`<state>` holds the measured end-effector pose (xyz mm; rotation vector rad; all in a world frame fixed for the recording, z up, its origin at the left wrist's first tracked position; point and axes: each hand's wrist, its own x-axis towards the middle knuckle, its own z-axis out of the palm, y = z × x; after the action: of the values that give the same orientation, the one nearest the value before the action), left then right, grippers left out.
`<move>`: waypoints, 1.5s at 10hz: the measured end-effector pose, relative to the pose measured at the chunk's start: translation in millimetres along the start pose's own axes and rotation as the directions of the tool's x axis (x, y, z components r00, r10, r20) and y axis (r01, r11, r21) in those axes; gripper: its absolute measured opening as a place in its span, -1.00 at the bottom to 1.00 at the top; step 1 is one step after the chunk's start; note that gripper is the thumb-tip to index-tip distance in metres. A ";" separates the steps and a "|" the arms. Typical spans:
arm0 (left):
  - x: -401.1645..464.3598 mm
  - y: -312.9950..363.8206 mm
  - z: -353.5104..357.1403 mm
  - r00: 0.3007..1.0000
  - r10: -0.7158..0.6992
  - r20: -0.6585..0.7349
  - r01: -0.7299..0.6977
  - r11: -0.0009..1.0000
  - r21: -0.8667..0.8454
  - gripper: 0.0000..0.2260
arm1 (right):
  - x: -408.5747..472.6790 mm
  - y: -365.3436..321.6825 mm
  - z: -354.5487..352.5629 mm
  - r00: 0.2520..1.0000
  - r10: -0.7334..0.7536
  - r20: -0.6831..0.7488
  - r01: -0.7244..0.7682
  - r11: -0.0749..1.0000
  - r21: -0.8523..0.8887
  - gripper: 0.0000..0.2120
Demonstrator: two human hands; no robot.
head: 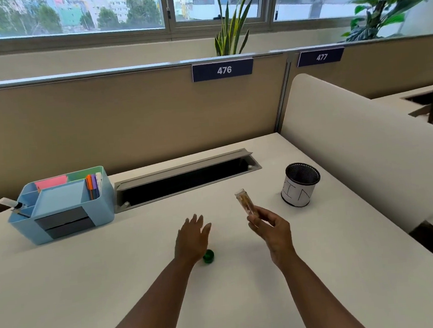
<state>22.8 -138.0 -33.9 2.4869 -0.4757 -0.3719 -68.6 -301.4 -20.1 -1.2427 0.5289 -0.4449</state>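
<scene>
Between the curled fingers (254,220) of the right hand (270,228), a clear tube (244,200) of something brownish is being pinched by its lower end, its open mouth tilting up, probably to keep the contents in. The left hand (191,238) is hovering, fingers straight and spread, just above the green cap (208,256) lying on the white surface (89,279), likely the tube's lid. Off to the right, a black mesh cup (301,182) is wearing a paper wrap hand-lettered with what looks like "IN", and the partition signs are showing 476 (223,70) and 477 (321,56).
</scene>
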 end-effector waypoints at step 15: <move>19.2 -40.2 -8.3 0.948 -0.165 0.271 0.049 0.920 0.390 -0.45 | 75.6 -60.5 -58.6 0.632 -0.570 -0.525 0.122 0.742 -0.659 -0.67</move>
<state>53.2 -110.9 -53.7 2.8540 -0.5767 -0.7761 -45.5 -406.6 14.4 -1.7747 1.1389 -1.2243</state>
